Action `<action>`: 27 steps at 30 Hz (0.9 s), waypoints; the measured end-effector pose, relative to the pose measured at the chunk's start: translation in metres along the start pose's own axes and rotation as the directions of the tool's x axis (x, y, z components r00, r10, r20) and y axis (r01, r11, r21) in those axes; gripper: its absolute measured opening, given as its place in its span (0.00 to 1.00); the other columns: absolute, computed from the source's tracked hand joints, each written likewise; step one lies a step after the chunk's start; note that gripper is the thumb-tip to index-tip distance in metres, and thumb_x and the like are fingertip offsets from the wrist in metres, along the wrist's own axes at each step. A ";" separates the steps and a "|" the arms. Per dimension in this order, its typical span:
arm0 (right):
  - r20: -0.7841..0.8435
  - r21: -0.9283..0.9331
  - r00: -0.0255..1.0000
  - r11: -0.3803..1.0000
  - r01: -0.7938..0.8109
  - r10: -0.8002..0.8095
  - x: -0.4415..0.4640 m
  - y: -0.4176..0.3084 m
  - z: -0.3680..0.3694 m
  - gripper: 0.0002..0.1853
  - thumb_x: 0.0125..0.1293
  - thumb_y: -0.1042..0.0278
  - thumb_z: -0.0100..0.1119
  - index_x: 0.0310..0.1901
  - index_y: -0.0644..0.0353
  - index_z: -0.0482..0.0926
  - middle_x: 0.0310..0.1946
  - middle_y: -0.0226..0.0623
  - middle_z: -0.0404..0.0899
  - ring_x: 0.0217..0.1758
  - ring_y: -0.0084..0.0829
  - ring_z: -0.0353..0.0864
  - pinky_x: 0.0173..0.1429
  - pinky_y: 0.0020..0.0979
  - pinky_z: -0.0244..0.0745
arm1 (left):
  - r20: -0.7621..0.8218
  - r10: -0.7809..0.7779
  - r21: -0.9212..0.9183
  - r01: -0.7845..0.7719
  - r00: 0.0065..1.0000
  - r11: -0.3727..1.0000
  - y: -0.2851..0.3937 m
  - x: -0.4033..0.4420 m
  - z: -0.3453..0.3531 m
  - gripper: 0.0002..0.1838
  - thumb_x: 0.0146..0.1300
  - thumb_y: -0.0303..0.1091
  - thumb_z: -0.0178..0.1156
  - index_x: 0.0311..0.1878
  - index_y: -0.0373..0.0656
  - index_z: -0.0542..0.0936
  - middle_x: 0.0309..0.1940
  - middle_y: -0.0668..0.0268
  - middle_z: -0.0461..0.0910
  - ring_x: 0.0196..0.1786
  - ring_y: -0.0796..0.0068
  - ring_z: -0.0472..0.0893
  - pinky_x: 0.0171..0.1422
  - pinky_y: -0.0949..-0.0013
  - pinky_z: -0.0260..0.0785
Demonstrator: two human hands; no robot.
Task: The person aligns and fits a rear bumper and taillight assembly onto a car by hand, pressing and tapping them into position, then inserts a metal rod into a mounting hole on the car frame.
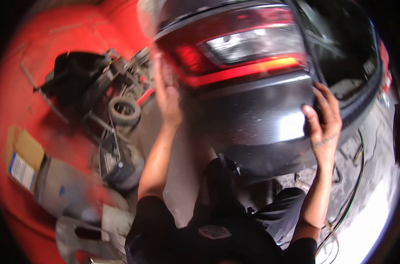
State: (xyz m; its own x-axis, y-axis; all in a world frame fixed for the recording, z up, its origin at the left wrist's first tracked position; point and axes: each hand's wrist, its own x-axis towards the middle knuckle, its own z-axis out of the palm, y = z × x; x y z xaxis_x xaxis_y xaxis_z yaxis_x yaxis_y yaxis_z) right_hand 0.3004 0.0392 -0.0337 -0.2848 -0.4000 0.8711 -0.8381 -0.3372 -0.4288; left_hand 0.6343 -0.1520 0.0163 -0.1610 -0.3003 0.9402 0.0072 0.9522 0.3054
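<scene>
Bumper [248,110] seen just under lamp [257,44]. Its edge gripped by right hand [326,121], thumb spread, seemingly for steadying; left hand [168,99] held open, flat beside lamp, perhaps as brace; contact blurred.

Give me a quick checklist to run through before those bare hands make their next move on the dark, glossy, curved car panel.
1. Right hand touching the dark, glossy, curved car panel: ok, at its edge.
2. Left hand touching the opposite side: cannot tell, blurred.
3. Gloves worn: not ok, both hands are bare.
4. Red-and-clear plastic tail light free of cracks: cannot tell, blurred.
5. Thin, dark, flexible hose or cable clear of both hands: ok, on the floor.
</scene>
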 end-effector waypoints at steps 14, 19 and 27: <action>-0.059 -0.162 0.992 0.980 -0.118 0.110 -0.013 0.013 0.007 0.30 0.75 0.50 0.64 0.61 0.74 0.79 0.55 0.47 0.81 0.59 0.40 0.80 0.68 0.36 0.70 | -0.002 -0.302 0.038 0.302 0.953 0.952 -0.024 -0.062 -0.025 0.45 0.68 0.41 0.71 0.82 0.41 0.58 0.82 0.56 0.59 0.84 0.59 0.56 0.85 0.48 0.47; -0.113 -0.180 0.982 0.969 -0.169 0.150 -0.014 0.033 0.008 0.29 0.76 0.48 0.61 0.61 0.72 0.80 0.51 0.44 0.83 0.57 0.36 0.80 0.65 0.34 0.70 | -0.151 -0.280 -0.071 0.272 0.948 0.960 -0.042 -0.066 -0.024 0.45 0.65 0.47 0.74 0.80 0.42 0.64 0.80 0.58 0.63 0.82 0.61 0.60 0.84 0.49 0.48; -0.178 -0.246 0.984 0.968 -0.042 -0.002 -0.002 0.014 0.021 0.24 0.79 0.45 0.55 0.44 0.63 0.80 0.26 0.24 0.69 0.31 0.19 0.63 0.35 0.25 0.58 | -0.107 -0.252 -0.093 0.243 0.962 0.966 -0.068 -0.048 -0.018 0.56 0.56 0.50 0.80 0.82 0.44 0.59 0.83 0.44 0.50 0.86 0.45 0.47 0.85 0.44 0.43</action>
State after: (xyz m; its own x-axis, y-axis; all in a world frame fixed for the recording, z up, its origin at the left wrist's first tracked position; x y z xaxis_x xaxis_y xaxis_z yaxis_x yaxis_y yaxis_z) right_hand 0.2985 0.0173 -0.0463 -0.3613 -0.2411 0.9007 -0.9140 -0.0999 -0.3933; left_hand 0.6593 -0.2038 -0.0469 -0.0515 -0.5349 0.8433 0.0595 0.8413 0.5372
